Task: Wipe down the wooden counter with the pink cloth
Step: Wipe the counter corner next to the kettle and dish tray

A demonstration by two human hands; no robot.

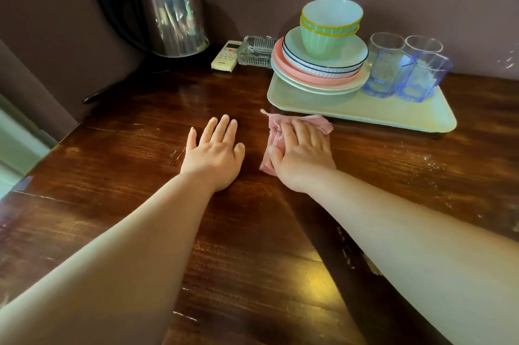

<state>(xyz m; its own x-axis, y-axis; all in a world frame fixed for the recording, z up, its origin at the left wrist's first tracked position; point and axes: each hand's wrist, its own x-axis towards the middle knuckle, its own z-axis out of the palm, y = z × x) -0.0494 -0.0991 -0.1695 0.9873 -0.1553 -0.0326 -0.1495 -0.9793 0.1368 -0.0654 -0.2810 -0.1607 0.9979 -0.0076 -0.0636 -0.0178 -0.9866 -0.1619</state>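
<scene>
The pink cloth [273, 134] lies bunched on the wooden counter [134, 165], just in front of the near edge of the pale tray [365, 111], and your right hand [302, 155] is pressed flat on top of it, fingers together and spread forward over the fabric, thumb along its left side. Your left hand [214, 152] rests palm down on the bare wood just beside it, fingers extended and slightly apart, holding nothing. On the tray sits a stack of plates [317, 75] in white and pink, with two green bowls [330, 27] nested on top, and three clear bluish glasses [407, 66] stand at the stack's right. Left of the tray, against the wall, you have a glass ashtray [255, 51] and, touching it, a white remote control [226, 56]. Further left stands a steel kettle [171, 4] on its dark base. Pale specks and scuffs dot the counter at your right forearm.
</scene>
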